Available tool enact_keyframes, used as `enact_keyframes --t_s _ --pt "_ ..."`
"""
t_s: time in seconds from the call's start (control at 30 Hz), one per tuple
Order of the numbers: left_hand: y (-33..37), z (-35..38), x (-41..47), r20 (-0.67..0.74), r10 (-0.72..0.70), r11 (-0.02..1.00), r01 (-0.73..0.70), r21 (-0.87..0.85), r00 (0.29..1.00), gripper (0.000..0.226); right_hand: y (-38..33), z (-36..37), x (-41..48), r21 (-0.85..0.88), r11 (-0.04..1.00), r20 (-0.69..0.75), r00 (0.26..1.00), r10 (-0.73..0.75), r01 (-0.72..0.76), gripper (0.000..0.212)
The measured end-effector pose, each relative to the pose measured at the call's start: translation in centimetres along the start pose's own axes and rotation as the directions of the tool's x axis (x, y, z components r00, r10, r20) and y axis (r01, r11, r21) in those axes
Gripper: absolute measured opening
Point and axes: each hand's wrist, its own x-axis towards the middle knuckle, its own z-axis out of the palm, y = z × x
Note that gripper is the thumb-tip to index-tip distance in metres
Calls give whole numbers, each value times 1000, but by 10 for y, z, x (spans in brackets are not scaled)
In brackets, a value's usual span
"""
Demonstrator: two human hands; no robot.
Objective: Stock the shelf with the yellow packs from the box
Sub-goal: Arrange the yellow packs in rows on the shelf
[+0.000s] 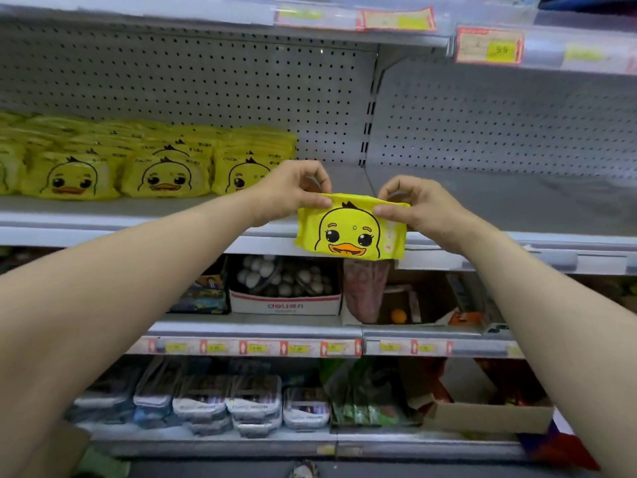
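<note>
A yellow pack (348,232) with a duck face hangs upright in front of the grey shelf's front edge (138,232). My left hand (293,191) pinches its top left corner and my right hand (410,205) pinches its top right corner. Rows of the same yellow duck packs (148,163) stand on the left part of that shelf, ending just left of my left hand. The box is not in view.
Bare shelf board (499,201) lies to the right of the stocked rows, backed by a perforated panel. A lower shelf holds a white carton (286,301) of round items and an open cardboard box (413,305). The bottom shelf carries plastic-wrapped tins (255,401).
</note>
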Motion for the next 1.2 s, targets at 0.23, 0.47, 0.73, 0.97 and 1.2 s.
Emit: enact_keyframes --t_s 0.23,0.47,0.73,0.97,1.2 --pt "-20 -24 40 104 -139 989 133 58 985 11 18 -8 49 52 994 -80 991 105 -101 20" --pt "-27 -65 104 133 -189 946 144 289 973 18 28 -17 122 -28 998 -99 994 47 -50 11" --pt "-46 -74 186 82 -101 885 51 463 992 23 39 -32 189 -75 997 -188 982 -34 20 15" --pt "-56 -76 236 96 -49 793 -20 608 994 49 51 -42 246 -111 993 -299 951 -71 39 19" --pt "-80 -71 264 29 -50 673 12 739 998 56 71 -39 289 -267 963 -310 942 -130 45 15"
